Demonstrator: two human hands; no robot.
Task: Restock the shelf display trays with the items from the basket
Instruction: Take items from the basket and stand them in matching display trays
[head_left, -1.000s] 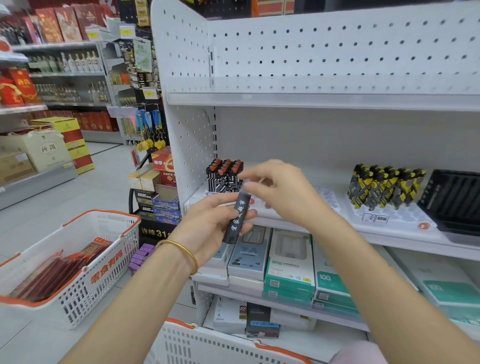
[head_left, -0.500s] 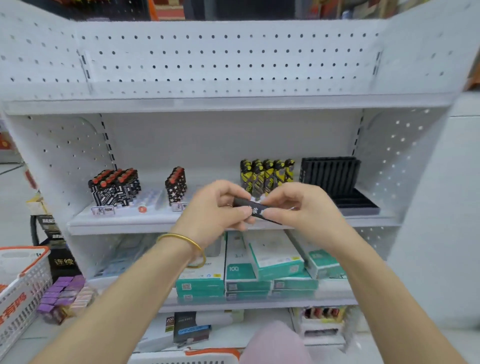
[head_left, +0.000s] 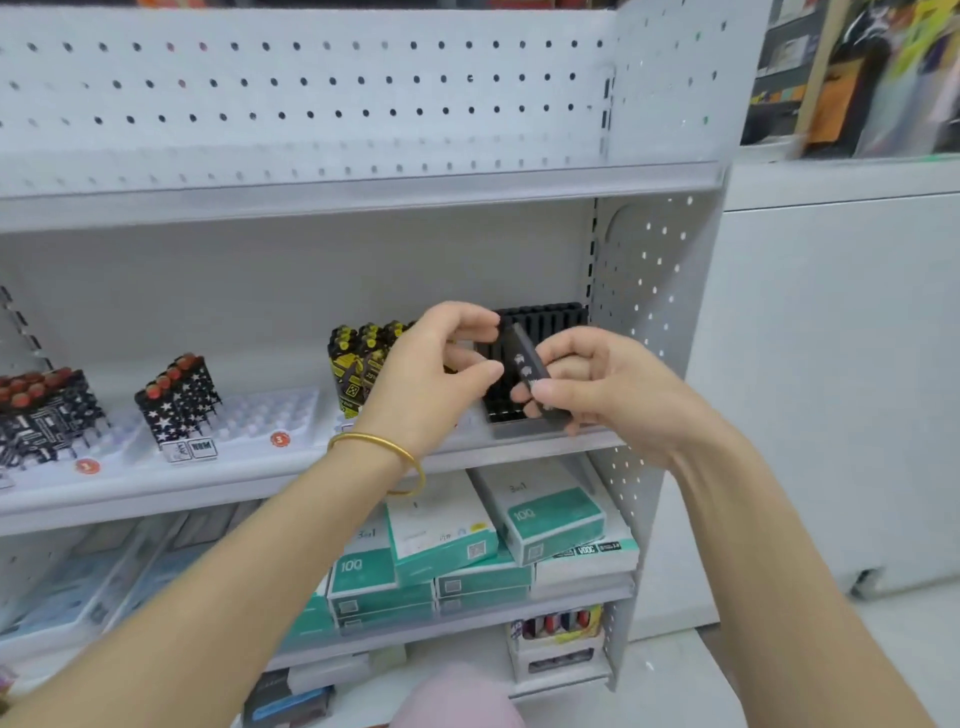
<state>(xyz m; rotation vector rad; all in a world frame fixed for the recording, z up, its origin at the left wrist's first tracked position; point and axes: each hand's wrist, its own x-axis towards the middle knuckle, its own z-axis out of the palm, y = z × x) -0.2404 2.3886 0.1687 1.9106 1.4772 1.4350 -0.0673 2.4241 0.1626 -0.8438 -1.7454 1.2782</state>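
Head view, slim black bar (head_left: 525, 364), right hand (head_left: 608, 397) gripping

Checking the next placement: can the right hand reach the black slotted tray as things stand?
Probably yes. The right hand hovers directly before the black tray, with nothing between them but the black stick it grips together with the left hand.
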